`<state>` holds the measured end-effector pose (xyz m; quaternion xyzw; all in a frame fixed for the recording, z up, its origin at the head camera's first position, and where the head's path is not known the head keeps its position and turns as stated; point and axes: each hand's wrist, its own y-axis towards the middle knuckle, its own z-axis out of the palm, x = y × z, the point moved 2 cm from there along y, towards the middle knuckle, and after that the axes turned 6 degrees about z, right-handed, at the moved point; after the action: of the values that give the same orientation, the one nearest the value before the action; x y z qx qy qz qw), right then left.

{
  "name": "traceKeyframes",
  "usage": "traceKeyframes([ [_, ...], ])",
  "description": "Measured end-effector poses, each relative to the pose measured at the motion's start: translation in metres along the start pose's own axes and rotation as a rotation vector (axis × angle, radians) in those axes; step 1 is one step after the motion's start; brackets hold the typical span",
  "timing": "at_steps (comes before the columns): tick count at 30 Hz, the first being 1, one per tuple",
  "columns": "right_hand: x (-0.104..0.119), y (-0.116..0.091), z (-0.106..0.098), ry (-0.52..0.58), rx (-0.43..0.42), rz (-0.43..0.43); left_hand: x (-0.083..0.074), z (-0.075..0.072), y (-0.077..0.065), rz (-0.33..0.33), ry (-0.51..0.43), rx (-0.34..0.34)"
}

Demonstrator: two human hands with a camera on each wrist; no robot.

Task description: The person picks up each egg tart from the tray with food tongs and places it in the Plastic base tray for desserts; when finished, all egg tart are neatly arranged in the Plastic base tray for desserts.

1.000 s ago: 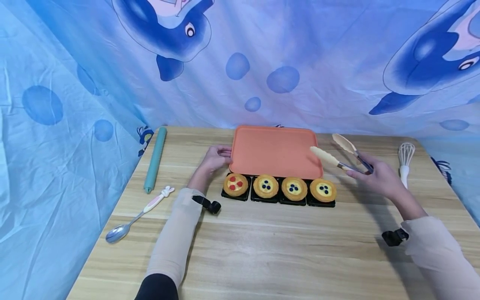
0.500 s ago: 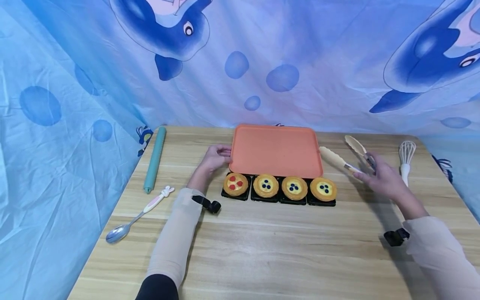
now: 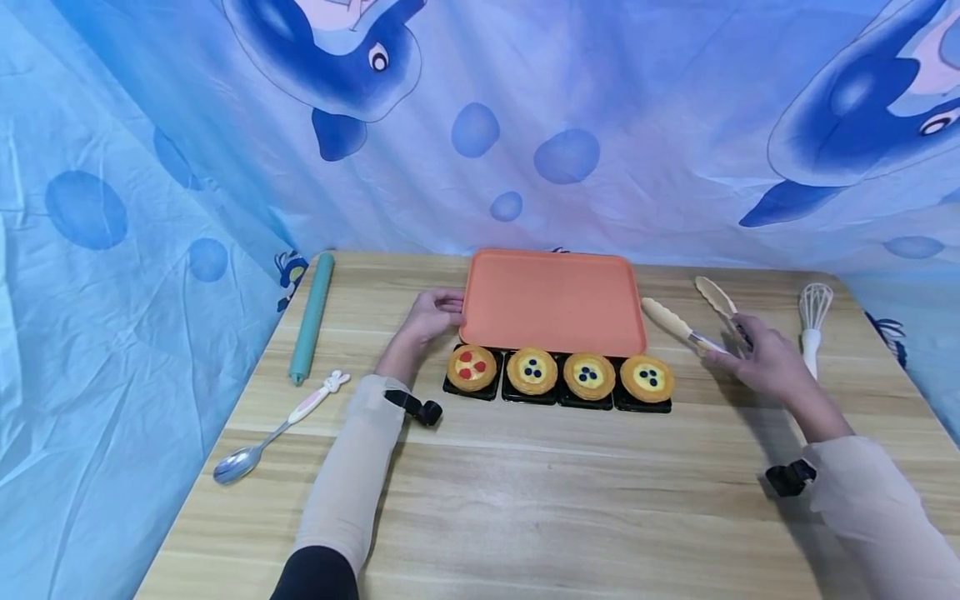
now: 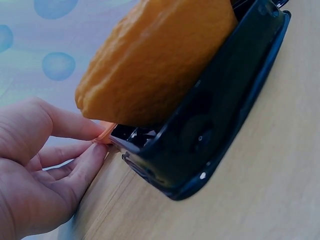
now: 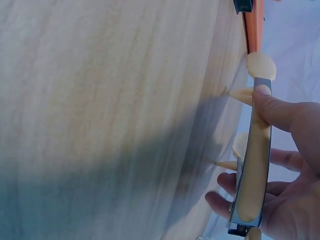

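Note:
An orange tray (image 3: 555, 302) lies at the back of the table, its left edge pinched between the thumb and fingers of my left hand (image 3: 431, 318). Along its front edge runs a row of black square holders (image 3: 642, 407) with fruit tarts. The leftmost tart (image 3: 472, 369) has red pieces on top; the blueberry tarts (image 3: 588, 377) carry dark berries. My right hand (image 3: 765, 357) grips a pair of tongs (image 3: 693, 335) with cream tips, its arms spread apart, just right of the tray. In the right wrist view the thumb (image 5: 270, 107) presses one arm of the tongs.
A teal rolling pin (image 3: 311, 321) and a spoon (image 3: 279, 432) with a rabbit handle lie on the left side. Beyond my right hand is a white whisk (image 3: 812, 321). A blue dolphin-print curtain (image 3: 570, 117) hangs behind the wooden table (image 3: 510, 517).
My right hand has moved the tongs to the right, away from the tray, and slightly lower. The left hand and the tarts have stayed in place.

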<state>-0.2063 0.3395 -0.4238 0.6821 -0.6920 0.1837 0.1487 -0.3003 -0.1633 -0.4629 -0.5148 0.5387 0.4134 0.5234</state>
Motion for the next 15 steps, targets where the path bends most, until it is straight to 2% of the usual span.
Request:
traceKeyframes([
  [8,0.0061,-0.0058,0.0022,-0.076,0.011,0.076,0.0014,-0.0033,-0.0003,-0.003,0.001,-0.008],
  [15,0.0082,-0.0065,0.0035,-0.079,0.043,0.103,0.001,-0.0046,-0.0024,-0.008,-0.01,-0.012],
])
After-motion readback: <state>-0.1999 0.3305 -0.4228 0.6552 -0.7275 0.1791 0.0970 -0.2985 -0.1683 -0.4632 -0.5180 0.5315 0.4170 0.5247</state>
